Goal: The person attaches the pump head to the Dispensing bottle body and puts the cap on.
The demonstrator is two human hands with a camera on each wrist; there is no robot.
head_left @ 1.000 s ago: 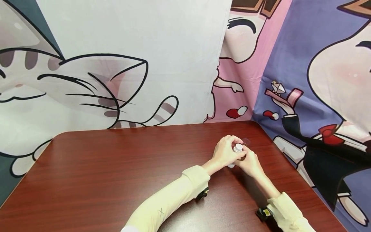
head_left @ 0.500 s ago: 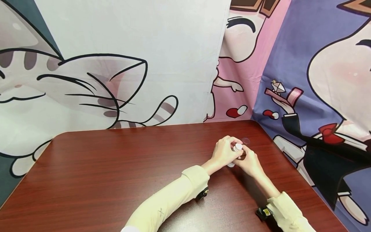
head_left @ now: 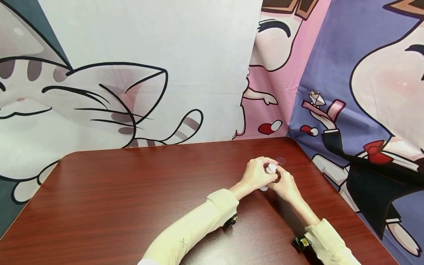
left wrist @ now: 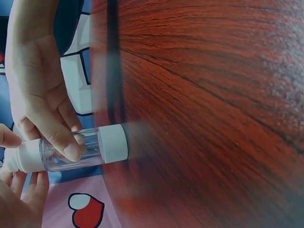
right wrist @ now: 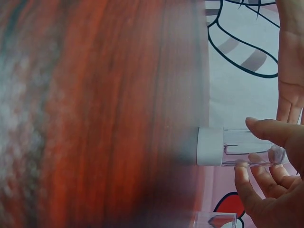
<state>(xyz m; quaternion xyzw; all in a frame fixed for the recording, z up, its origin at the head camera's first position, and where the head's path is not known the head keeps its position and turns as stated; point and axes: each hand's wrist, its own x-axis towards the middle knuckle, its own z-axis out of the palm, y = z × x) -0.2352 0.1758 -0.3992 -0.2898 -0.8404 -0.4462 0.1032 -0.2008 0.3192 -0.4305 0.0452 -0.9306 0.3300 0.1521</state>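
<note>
A small clear cylindrical bottle (head_left: 271, 168) with a white top and a white base (left wrist: 113, 143) stands upright at the far right of the table, its base on or just above the wood. My left hand (head_left: 255, 172) pinches the bottle's white upper part from the left. From the other side my right hand (head_left: 285, 187) grips the clear body, thumb (right wrist: 268, 128) on one side and fingertips on the other. In the right wrist view the upper end of the bottle is hidden behind my right hand.
Behind the bottle lies a clear transparent cap (head_left: 281, 161), also seen at the bottom of the right wrist view. The brown wooden table (head_left: 132, 206) extends to the left. Cartoon-printed cloth (head_left: 205, 73) hangs along the table's back and right edges.
Both hands keep their hold on the bottle. My left hand has shifted very slightly at the white top, and the bottle stays in nearly the same place.
</note>
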